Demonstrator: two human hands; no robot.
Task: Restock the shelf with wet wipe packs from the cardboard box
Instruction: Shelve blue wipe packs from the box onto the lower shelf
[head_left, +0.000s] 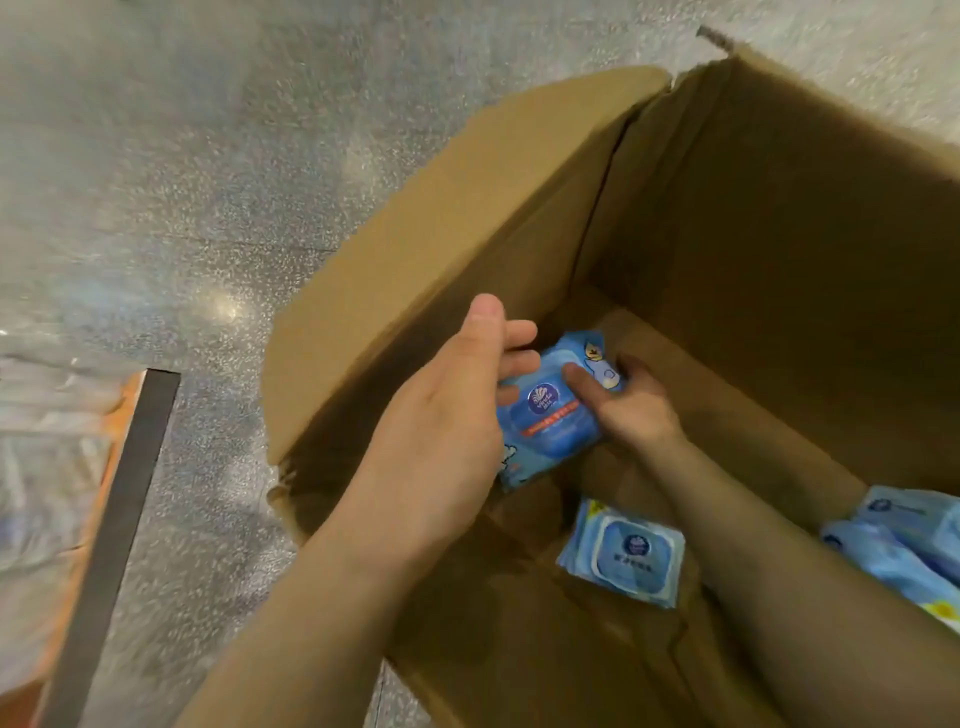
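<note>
1. Currently, both my hands are inside the cardboard box (519, 208), which stands open on the speckled floor (182, 182).
2. My left hand (447, 415) grips the near-left end of a blue wet wipe pack (550, 410); its fingers curl over the pack's upper-left edge, thumb raised above them.
3. My right hand (634, 400) grasps the far-right end of the same pack, thumb laid across the printed top face, fingers wrapped behind it.
4. The pack is held between the two hands, clear of the box bottom, near the left wall. Its long axis runs diagonally, from lower left toward upper right, tilted up at the far end. The label side faces me.
5. Neither hand is nearer than the other in any useful sense: both are touching the pack, one at each end. My judgement is that the coming lift goes straight up along the left wall, and the raised left flap (415, 249) leans close beside that path.
6. A second pack (628, 551) lies flat on the box bottom, just below my right forearm. More packs (904, 540) are heaped against the right side of the box.
7. The shelf is not clearly identifiable; an orange-edged surface with a dark strip (109, 519) shows at far left, well apart from the box. Its contents are blurred.
</note>
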